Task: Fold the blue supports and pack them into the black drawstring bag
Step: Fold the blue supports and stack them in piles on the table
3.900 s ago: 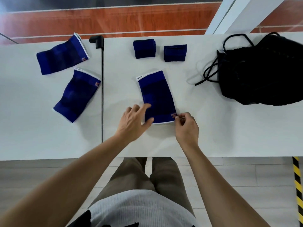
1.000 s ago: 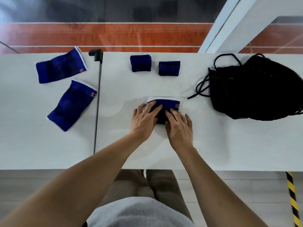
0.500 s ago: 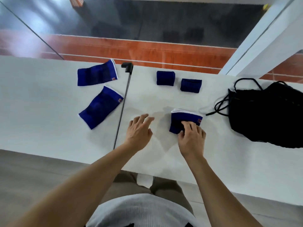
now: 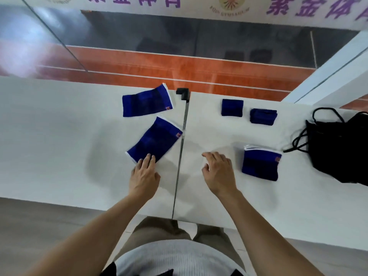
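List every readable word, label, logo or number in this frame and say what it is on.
"紫金体", cut off by the frame edge: purple characters on the white banner beyond the glass.
Round emblem on that banner: lettering too small to read.
Red tags on the blue supports: too blurred to read.
No numbers visible.

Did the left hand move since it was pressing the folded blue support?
Yes. The left hand crossed the dark table seam leftward onto the flat unfolded blue support.
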`<act>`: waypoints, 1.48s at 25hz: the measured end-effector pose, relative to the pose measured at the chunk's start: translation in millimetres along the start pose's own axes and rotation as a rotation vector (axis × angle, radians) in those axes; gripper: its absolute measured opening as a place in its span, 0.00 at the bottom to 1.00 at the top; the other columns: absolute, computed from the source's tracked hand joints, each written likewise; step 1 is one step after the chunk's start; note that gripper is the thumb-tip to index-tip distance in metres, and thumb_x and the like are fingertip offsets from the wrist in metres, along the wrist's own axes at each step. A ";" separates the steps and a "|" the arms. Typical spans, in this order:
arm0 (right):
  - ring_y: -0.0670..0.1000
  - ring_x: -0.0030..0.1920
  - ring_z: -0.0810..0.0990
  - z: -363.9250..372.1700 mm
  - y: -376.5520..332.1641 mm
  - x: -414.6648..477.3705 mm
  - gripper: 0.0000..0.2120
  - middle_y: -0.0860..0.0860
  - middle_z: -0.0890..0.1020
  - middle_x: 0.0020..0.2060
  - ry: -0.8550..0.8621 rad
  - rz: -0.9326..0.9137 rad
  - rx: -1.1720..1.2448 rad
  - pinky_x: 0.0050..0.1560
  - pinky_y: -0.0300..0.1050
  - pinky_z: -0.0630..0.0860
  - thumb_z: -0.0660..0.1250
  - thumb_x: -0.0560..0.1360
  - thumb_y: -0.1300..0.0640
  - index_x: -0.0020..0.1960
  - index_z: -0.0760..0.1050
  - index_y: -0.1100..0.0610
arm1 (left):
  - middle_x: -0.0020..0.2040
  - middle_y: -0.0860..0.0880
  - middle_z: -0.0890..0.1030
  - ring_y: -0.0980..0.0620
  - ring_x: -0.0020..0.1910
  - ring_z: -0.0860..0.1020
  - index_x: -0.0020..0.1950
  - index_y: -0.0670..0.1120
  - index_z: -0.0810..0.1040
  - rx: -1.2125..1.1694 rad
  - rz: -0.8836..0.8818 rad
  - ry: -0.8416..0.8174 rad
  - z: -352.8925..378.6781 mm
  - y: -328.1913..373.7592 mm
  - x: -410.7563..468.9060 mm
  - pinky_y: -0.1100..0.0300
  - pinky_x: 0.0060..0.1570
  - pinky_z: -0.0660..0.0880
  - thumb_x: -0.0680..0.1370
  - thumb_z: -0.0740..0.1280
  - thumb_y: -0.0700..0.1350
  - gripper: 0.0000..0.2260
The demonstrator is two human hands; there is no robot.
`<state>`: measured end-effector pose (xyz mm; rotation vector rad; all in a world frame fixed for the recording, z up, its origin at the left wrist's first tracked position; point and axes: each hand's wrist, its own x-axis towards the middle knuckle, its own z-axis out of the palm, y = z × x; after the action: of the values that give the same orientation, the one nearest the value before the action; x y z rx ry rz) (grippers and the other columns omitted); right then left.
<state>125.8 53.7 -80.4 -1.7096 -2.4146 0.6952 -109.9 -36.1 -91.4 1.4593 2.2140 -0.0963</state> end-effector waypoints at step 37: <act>0.51 0.39 0.77 27.4 -7.0 -9.8 0.05 0.49 0.81 0.41 0.136 0.068 0.193 0.54 0.47 0.74 0.59 0.82 0.61 0.56 0.71 0.55 | 0.52 0.39 0.80 0.43 0.33 0.85 0.50 0.42 0.71 -1.028 -0.723 -0.132 -25.0 57.7 57.8 0.51 0.39 0.84 0.74 0.71 0.35 0.11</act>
<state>114.0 34.5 -100.1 -1.7082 -2.1333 0.7659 -86.0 45.4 -82.6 0.0942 2.0304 0.5980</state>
